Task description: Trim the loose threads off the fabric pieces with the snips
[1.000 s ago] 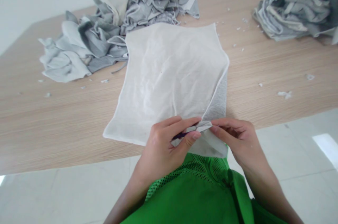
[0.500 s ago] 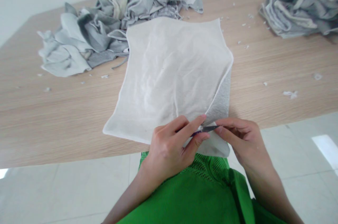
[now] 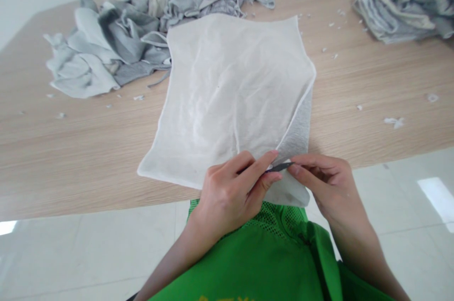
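Observation:
A white cloth (image 3: 227, 88) with a grey underside (image 3: 300, 123) lies over the table's front edge, its right side folded so the grey shows. My left hand (image 3: 232, 192) rests at its lower edge, closed around thread snips (image 3: 281, 167), whose dark pointed blades stick out to the right between thumb and forefinger. Most of the snips are hidden by the fingers. My right hand (image 3: 324, 180) pinches the cloth's edge between thumb and forefinger, right at the blade tip. Below both hands hangs the cloth's lower right corner.
A heap of crumpled grey and white cloths (image 3: 131, 31) lies at the back left of the wooden table (image 3: 88, 149). Another grey bundle (image 3: 407, 3) sits at the back right. White thread scraps (image 3: 393, 122) are scattered about. A green apron (image 3: 269, 253) is just below the table edge.
The view has shifted slightly, so the table and heaps sit a little higher. The blades look narrower and seem closed or turned; both hands keep nearly the same place and hold.

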`<state>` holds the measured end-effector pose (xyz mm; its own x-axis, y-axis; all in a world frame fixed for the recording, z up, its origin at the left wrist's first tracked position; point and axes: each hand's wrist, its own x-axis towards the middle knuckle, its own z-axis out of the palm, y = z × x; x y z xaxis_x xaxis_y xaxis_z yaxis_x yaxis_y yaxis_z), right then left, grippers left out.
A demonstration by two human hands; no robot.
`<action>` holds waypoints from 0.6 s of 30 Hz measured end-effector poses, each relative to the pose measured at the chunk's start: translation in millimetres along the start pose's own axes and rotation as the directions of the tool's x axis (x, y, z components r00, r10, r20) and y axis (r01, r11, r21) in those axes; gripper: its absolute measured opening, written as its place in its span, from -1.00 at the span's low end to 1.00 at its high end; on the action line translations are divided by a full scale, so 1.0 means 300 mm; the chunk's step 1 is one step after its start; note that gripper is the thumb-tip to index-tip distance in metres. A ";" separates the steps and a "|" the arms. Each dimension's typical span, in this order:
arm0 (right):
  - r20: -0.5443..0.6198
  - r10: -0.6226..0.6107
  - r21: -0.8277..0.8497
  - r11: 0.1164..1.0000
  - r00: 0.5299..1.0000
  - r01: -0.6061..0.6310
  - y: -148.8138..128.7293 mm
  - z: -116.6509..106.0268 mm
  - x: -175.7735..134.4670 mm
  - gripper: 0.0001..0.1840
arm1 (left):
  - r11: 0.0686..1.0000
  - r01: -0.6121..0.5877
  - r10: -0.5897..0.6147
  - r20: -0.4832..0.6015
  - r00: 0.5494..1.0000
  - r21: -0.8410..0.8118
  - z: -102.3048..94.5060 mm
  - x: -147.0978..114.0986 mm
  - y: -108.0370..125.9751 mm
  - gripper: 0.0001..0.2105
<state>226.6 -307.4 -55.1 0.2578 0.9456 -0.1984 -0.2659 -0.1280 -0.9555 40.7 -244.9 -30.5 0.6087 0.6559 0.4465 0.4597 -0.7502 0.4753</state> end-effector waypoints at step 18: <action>-0.018 -0.048 -0.076 0.996 0.999 0.046 -0.009 0.005 0.007 -0.86 | 0.977 0.125 -0.113 0.078 0.991 -0.171 -0.018 0.017 0.017 -0.77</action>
<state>226.5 -304.6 -52.6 0.2872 0.9450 -0.1564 -0.1822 -0.1064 -0.9775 42.6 -244.8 -21.6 0.6012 0.7279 0.3298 0.4146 -0.6369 0.6500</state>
